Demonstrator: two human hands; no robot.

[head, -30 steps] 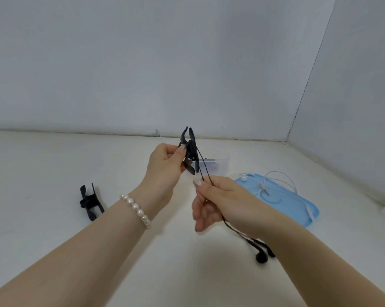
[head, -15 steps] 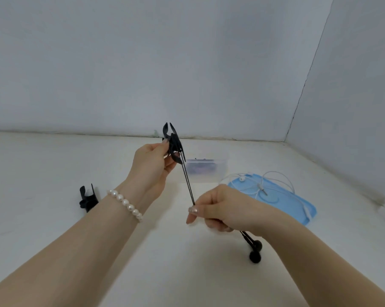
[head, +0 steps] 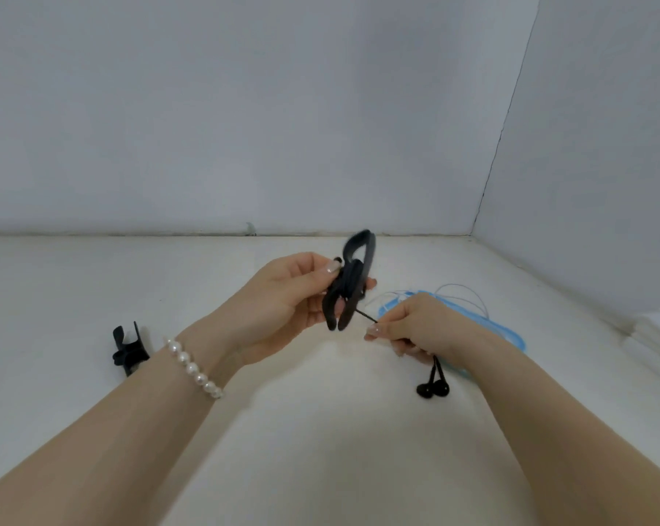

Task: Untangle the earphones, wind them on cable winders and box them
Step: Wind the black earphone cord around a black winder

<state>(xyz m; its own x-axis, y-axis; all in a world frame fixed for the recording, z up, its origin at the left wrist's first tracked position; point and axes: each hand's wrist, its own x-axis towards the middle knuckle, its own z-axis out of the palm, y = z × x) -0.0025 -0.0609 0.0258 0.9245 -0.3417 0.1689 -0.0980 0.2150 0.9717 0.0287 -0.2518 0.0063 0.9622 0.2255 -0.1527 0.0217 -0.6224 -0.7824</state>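
Observation:
My left hand [head: 282,301] grips a black cable winder [head: 349,282] above the white table, with black cable wound round its middle. A short stretch of that cable runs from the winder down to my right hand [head: 415,328], which pinches it between thumb and forefinger. The two black earbuds [head: 432,389] hang below my right hand, close to the table. A second black winder [head: 129,349] lies on the table at the left. White earphones [head: 461,294] lie on a blue lid [head: 510,336] behind my right hand.
The white table [head: 320,449] meets a grey wall at the back and a second wall at the right, forming a corner. A white object [head: 658,336] sits at the right edge. A pearl bracelet [head: 193,368] is on my left wrist.
The free cable between my hands has shortened. My right hand rose towards the winder, the winder turned in my left hand, and the earbuds lifted. The clear box behind is now hidden.

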